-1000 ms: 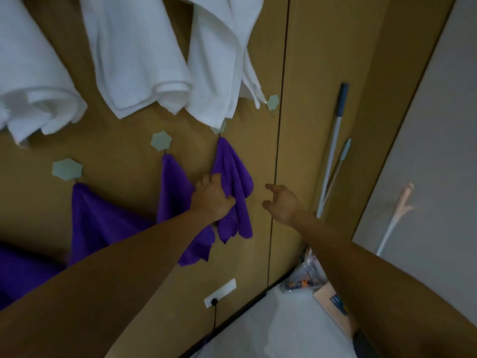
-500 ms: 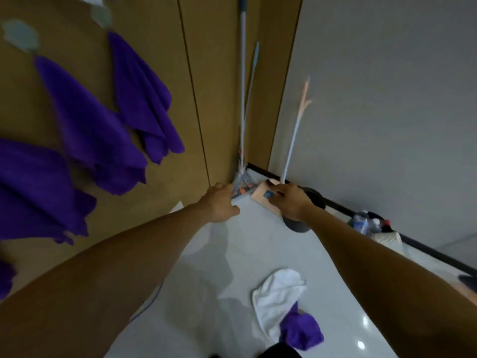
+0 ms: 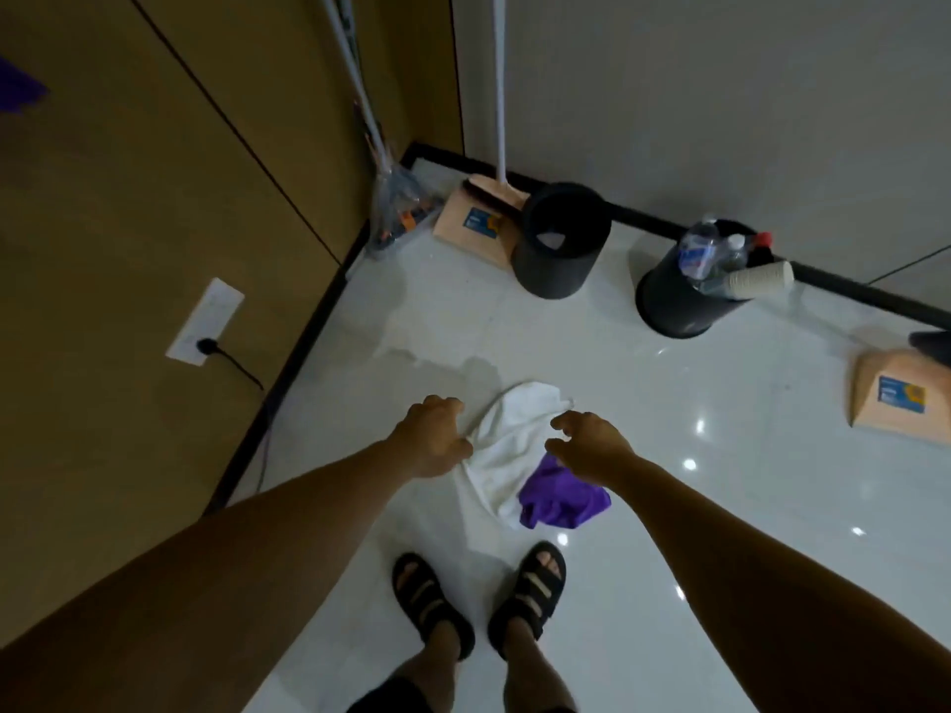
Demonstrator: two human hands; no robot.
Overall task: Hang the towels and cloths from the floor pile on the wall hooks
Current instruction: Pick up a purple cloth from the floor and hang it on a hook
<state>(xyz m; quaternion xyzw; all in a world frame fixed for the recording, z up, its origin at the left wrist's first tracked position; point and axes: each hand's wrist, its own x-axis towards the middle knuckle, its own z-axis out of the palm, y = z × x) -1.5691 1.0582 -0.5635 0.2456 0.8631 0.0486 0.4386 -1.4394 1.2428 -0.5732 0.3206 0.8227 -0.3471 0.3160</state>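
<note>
A white towel (image 3: pixel 507 455) lies crumpled on the glossy white floor in front of my feet, with a purple cloth (image 3: pixel 561 494) lying against its right side. My left hand (image 3: pixel 432 437) hovers over the towel's left edge, fingers loosely curled, holding nothing. My right hand (image 3: pixel 586 447) is above the towel and the purple cloth, fingers spread and bent, also empty. Whether either hand touches the fabric I cannot tell. A scrap of a hung purple cloth (image 3: pixel 18 90) shows at the far left on the wooden wall. The hooks are out of view.
Two black bins (image 3: pixel 558 259) (image 3: pixel 684 301) stand by the grey wall, one filled with bottles. Dustpans (image 3: pixel 473 223) (image 3: pixel 898 398), mop handles (image 3: pixel 355 90) and a wall socket with a cable (image 3: pixel 206 321) are around. My sandalled feet (image 3: pixel 478 594) stand near the pile.
My view has dropped from the wall hooks to the floor. My left hand let go of the hung purple cloth, and both hands came down over the pile.
</note>
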